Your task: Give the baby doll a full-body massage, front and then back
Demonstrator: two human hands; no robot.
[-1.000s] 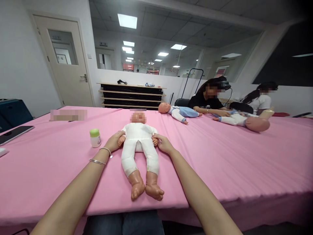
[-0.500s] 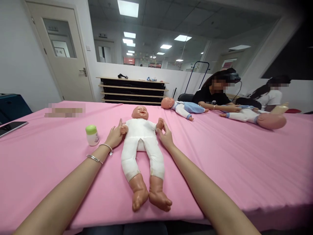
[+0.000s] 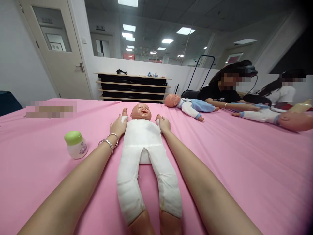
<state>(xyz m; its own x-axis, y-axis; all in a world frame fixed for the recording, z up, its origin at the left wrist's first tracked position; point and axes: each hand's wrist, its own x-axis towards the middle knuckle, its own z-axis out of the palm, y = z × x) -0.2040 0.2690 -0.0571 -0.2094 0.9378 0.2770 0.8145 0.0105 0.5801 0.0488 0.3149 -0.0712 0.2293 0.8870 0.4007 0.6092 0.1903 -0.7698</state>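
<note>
A baby doll (image 3: 144, 147) in a white bodysuit lies on its back on the pink table cover (image 3: 232, 156), feet toward me. Its arms are raised beside its head. My left hand (image 3: 118, 126), with bracelets on the wrist, is closed round the doll's arm on the left side. My right hand (image 3: 163, 124) is closed round the doll's other arm. A small white jar with a green lid (image 3: 75, 144) stands left of my left forearm.
Two more dolls lie further along the table: one in blue (image 3: 190, 106) and one with its head near the right edge (image 3: 281, 117). Two other people (image 3: 227, 91) sit behind them. A low shelf (image 3: 132, 86) and a door (image 3: 56, 49) are at the back.
Both my hands have lifted the doll's arms from beside its hips up to beside its head. My head has moved closer and lower over the doll.
</note>
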